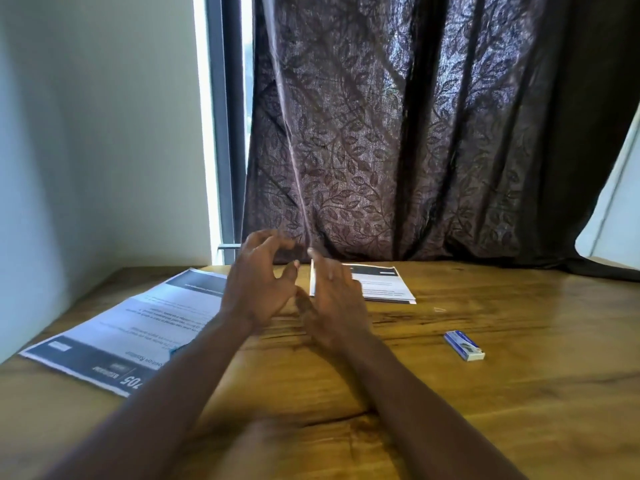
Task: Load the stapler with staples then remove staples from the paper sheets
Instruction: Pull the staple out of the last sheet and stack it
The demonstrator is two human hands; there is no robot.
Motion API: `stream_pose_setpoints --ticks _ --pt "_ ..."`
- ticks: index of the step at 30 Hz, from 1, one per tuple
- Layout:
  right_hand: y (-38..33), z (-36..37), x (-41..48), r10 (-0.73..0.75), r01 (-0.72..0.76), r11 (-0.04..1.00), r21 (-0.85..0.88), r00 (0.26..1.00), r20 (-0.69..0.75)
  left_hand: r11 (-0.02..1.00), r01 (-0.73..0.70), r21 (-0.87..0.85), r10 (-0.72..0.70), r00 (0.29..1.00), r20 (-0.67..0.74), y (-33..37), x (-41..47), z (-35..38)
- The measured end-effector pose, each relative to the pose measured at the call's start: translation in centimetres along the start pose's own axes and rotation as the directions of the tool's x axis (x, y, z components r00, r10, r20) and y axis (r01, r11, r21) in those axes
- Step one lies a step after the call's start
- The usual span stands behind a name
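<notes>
hands: left hand and right hand mid-frame, fingers spread, holding nothing
stapler: not visible
staple box: right, untouched
tip: probably grab box first, steady sheets

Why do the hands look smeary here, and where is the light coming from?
Head view: both the left hand and right hand are motion-blurred, while the staple box stays fairly sharp. Daylight enters by the window strip and glows through the curtain; the wide lens bends the edges.

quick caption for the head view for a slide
Both hands raised empty over a wooden table with papers.
</notes>
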State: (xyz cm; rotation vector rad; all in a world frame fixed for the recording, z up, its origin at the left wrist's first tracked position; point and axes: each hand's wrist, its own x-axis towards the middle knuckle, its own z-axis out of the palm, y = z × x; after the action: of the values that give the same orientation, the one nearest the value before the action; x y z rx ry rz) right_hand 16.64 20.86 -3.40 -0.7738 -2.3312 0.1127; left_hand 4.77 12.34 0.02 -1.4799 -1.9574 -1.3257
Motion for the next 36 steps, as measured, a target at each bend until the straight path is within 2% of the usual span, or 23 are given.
stream_pose_setpoints --ticks 3,6,9,12,14,19,29,32,36 --pt "-3.1 0.7 -1.2 -0.117 0.102 0.988 0.117 0.984 0.136 0.995 0.018 0.096 -0.018 1.0 -0.009 -2.3 -0.5 -4.0" --pt "-5.1 1.4 -2.3 -0.199 0.139 0.961 0.239 0.947 0.251 0.943 0.097 0.318 -0.122 0.991 0.059 -6.1 -1.5 -7.7" --pt "-6.0 1.6 -2.7 -0.259 0.179 0.954 0.24 0.897 0.359 0.807 0.189 0.56 -0.281 0.956 0.083 -9.8 -2.8 -10.2" --pt "-6.0 1.5 -2.3 -0.25 0.174 0.964 0.201 0.854 0.456 0.62 0.313 0.72 -0.506 0.86 0.062 -12.1 -3.2 -11.2" --pt "-5.9 1.5 -2.1 -0.251 0.187 0.967 0.175 0.831 0.496 0.606 0.4 0.688 -0.601 0.797 0.067 -13.4 -3.1 -11.2" --pt "-5.6 1.8 -1.9 -0.251 0.216 0.968 0.127 0.816 0.521 0.611 0.411 0.677 -0.651 0.747 0.134 -14.6 -2.9 -10.6" --pt "-5.4 1.9 -2.1 -0.273 0.225 0.962 0.156 0.836 0.476 0.692 0.478 0.541 -0.593 0.804 0.049 -14.6 -2.8 -11.1" --pt "-5.3 1.9 -2.1 -0.272 0.22 0.962 0.164 0.84 0.47 0.73 0.479 0.487 -0.537 0.843 -0.024 -14.8 -2.6 -11.1" --pt "-5.1 2.3 -2.1 -0.283 0.213 0.955 0.206 0.857 0.43 0.804 0.493 0.332 -0.472 0.869 -0.147 -14.7 -2.0 -11.4"
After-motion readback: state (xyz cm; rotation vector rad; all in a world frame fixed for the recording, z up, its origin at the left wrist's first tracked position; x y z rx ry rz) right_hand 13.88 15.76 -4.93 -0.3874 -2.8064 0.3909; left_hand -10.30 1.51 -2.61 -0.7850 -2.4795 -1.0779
